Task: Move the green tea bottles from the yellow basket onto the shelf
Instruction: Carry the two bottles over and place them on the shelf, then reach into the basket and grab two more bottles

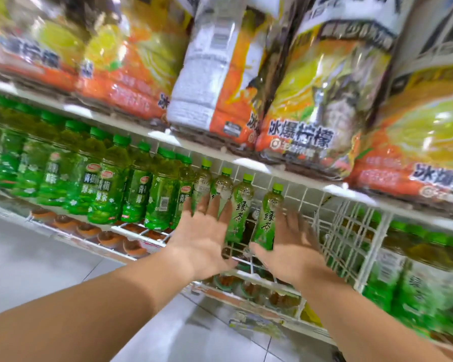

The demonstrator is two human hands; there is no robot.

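Bottles of green tea (239,205) stand upright on the wire shelf (322,212), just ahead of both hands; left hand (204,231) lies flat on them, fingers straight, right hand (290,246) splayed beside the rightmost bottle (270,218).

A pale grey tiled floor (32,262) fills the near left, glossy, with thin dark joints between the tiles. White shelving (141,232) runs from the far left to the near right, and its top board (131,128) glints along the front edge and carries big orange-and-yellow packs (311,105), blurred toward the sides. Under the board a white wire grid (293,189) forms the back, a wire divider (351,231) stands at the right, and a lower tier holds brown caps (110,237).
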